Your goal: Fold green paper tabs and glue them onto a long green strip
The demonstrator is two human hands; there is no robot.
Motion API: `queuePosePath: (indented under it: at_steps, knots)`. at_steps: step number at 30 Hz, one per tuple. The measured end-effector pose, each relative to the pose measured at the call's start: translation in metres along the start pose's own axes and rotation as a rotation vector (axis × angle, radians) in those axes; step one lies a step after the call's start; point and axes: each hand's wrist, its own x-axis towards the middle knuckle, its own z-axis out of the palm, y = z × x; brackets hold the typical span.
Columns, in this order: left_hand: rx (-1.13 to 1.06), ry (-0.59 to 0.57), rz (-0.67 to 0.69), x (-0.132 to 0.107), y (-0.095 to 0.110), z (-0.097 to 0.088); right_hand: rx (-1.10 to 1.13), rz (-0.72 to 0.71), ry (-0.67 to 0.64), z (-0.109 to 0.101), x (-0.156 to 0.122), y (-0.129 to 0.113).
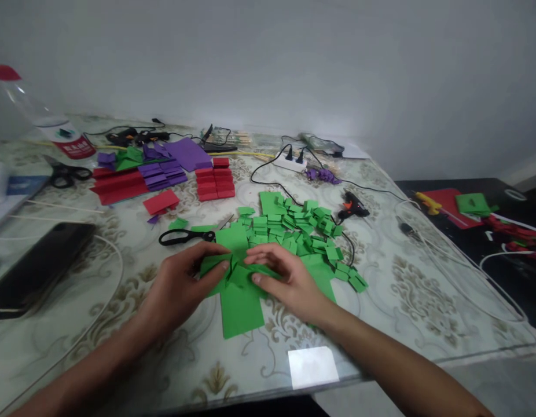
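At the far left stands a clear bottle with a red cap (55, 124); below it a black phone (42, 263) lies on the table (159, 376); black scissors (66, 174) rest near the bottle; next come red folded sheets (120, 188) and purple folded bits (164, 174), which look done for now.

The left hand (181, 278) has its thumb and pointer finger pressed together on a green paper piece (237, 277); more black scissors (187, 236) lie just behind that hand; a bunch of little red folded bits (215, 180) sits farther back, all in rows.

The green paper piece is in the middle, between the two hands, over a flat green sheet (242, 315); it is bent, so I think its folding is only partway; the flat sheet has not been made small yet.

The right hand (289, 284) is at the other end of the piece, thumb and fingers a bit apart around it; I cannot tell how tightly they pinch.

Behind the right hand is a big heap of little green folded bits (289, 223); so a lot of green folding seems done, but some looks left; to the right of the heap lies a black and orange glue gun (353, 207).
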Motion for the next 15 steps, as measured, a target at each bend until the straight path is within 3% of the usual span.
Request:
queuePosePath:
  at_steps: [7, 12, 15]
  knots:
    - [-0.3, -0.106, -0.215, 0.0086, 0.0079, -0.0052, 0.348, 0.321, -0.023, -0.0048, 0.0052, 0.0019]
    - [-0.579, -0.164, -0.381, 0.0082, 0.0101, -0.0024, 0.489, 0.403, 0.022, -0.0028, 0.0063, 0.0006]
    - [-0.594, -0.133, -0.395, 0.0054, 0.0093, 0.0027, 0.531, 0.461, 0.031, -0.001, 0.0069, -0.0003]
